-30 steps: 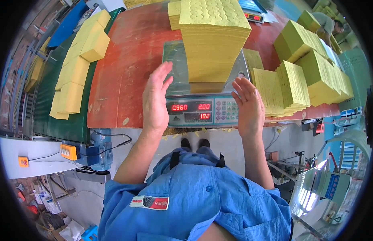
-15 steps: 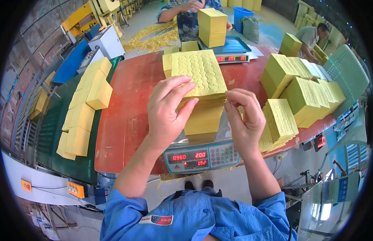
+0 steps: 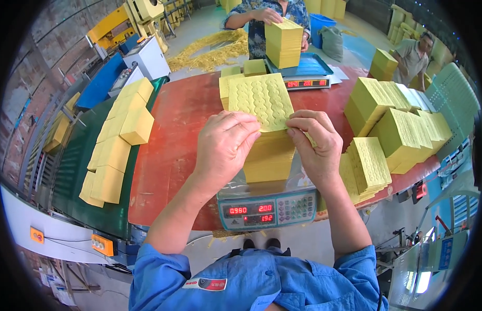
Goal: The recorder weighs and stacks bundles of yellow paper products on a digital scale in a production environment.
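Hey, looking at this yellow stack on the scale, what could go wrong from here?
The left hand and right hand seem to pinch the near top edge of the yellow stack, so a tug might skew its upper sheets. Their touch could also disturb what the scale reads. The right wrist looks close to the yellow pile beside it, which might get knocked.

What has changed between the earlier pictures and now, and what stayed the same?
The left hand and right hand, first open and apart, moved up and inward; they now appear to pinch the tall yellow stack's near top edge. The stack remains on the scale.
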The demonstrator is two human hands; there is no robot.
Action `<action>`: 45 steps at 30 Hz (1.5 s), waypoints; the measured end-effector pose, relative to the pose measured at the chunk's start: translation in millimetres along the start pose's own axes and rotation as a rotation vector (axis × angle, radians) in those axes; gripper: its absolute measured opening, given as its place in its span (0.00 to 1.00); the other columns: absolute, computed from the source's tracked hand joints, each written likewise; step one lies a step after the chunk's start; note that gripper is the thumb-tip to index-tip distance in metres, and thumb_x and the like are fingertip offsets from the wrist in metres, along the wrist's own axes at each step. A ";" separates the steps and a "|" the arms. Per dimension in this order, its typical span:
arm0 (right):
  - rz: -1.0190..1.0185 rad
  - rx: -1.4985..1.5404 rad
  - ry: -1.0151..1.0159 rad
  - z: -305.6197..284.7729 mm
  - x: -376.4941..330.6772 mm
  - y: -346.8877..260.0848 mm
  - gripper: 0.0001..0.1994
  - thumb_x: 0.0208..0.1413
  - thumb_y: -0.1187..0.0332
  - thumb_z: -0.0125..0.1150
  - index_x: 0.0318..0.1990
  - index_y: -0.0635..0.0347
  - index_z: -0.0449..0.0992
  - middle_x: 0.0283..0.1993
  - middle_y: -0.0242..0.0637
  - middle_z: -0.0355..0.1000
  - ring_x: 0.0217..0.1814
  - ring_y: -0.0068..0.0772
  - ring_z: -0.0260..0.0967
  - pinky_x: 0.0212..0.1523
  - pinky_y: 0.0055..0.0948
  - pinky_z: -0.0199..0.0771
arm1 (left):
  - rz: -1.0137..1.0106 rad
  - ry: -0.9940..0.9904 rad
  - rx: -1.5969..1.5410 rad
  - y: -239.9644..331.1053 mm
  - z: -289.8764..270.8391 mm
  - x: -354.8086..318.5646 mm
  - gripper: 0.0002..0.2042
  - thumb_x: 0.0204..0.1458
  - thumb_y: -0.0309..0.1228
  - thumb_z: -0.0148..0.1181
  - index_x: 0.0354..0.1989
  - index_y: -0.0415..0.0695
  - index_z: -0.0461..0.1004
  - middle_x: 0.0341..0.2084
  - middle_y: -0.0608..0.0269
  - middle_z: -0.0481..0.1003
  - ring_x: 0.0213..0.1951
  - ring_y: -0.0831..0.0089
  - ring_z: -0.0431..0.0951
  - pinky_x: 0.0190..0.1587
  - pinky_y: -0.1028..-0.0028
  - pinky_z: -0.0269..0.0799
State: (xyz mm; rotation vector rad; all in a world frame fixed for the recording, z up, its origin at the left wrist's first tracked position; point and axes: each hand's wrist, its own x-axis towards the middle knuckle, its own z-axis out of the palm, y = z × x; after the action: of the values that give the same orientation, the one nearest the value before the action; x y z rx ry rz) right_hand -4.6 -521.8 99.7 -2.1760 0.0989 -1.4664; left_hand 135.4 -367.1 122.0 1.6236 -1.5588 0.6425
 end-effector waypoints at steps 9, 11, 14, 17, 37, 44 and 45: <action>-0.022 -0.024 0.019 -2.8 1.9 -2.8 0.07 0.47 0.80 0.68 0.34 0.61 0.80 0.38 0.36 0.78 0.38 0.39 0.71 0.42 0.34 0.73 | 0.078 -0.033 0.065 6.8 -5.5 -1.7 0.18 0.39 0.24 0.74 0.41 0.41 0.78 0.41 0.60 0.80 0.44 0.60 0.80 0.46 0.63 0.73; -0.022 -0.032 0.018 -5.3 -1.6 -5.7 0.06 0.48 0.80 0.68 0.34 0.61 0.80 0.38 0.36 0.78 0.38 0.39 0.71 0.42 0.34 0.73 | 0.093 -0.029 0.080 8.1 -5.4 -4.9 0.18 0.39 0.24 0.74 0.42 0.41 0.78 0.43 0.60 0.80 0.45 0.59 0.79 0.47 0.63 0.73; -0.032 -0.030 0.040 -9.5 -3.6 -11.7 0.06 0.48 0.80 0.68 0.34 0.61 0.79 0.37 0.36 0.78 0.39 0.39 0.71 0.42 0.33 0.73 | 0.121 -0.019 0.094 13.2 -9.7 -8.1 0.20 0.39 0.24 0.75 0.44 0.41 0.78 0.44 0.60 0.80 0.47 0.59 0.79 0.49 0.63 0.73; -0.031 -0.018 0.065 -13.2 -1.7 -14.7 0.06 0.48 0.80 0.68 0.34 0.61 0.79 0.38 0.36 0.78 0.39 0.38 0.72 0.42 0.33 0.73 | 0.121 -0.009 0.097 17.9 -13.6 -6.7 0.21 0.39 0.25 0.75 0.46 0.41 0.79 0.45 0.59 0.79 0.48 0.59 0.79 0.50 0.62 0.72; 0.937 0.562 -0.045 -63.4 -52.0 -47.5 0.19 0.66 0.69 0.56 0.61 0.63 0.68 0.37 0.33 0.77 0.27 0.14 0.67 0.23 0.18 0.66 | 0.145 0.105 0.051 69.8 21.1 -80.9 0.23 0.49 0.18 0.65 0.56 0.39 0.76 0.56 0.47 0.69 0.48 0.59 0.76 0.44 0.67 0.77; 0.895 0.518 0.150 -142.1 -102.1 -3.6 0.19 0.65 0.76 0.53 0.63 0.62 0.68 0.39 0.32 0.78 0.28 0.12 0.67 0.23 0.17 0.65 | -0.991 0.064 -1.476 139.2 106.0 -66.6 0.23 0.61 0.25 0.59 0.63 0.31 0.65 0.51 0.51 0.73 0.44 0.73 0.78 0.41 0.71 0.80; 0.911 0.458 0.169 -156.7 -107.8 10.0 0.19 0.65 0.77 0.53 0.63 0.62 0.68 0.39 0.32 0.78 0.29 0.12 0.68 0.24 0.17 0.66 | -1.004 0.087 -1.471 141.4 126.5 -58.8 0.23 0.61 0.25 0.59 0.63 0.31 0.65 0.51 0.51 0.73 0.44 0.73 0.78 0.41 0.71 0.80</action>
State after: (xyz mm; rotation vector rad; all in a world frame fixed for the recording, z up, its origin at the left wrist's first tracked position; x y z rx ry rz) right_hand -185.5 -552.4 48.8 -1.3322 0.6482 -0.9877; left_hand -30.0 -426.9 29.6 0.8832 -0.5445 -0.8221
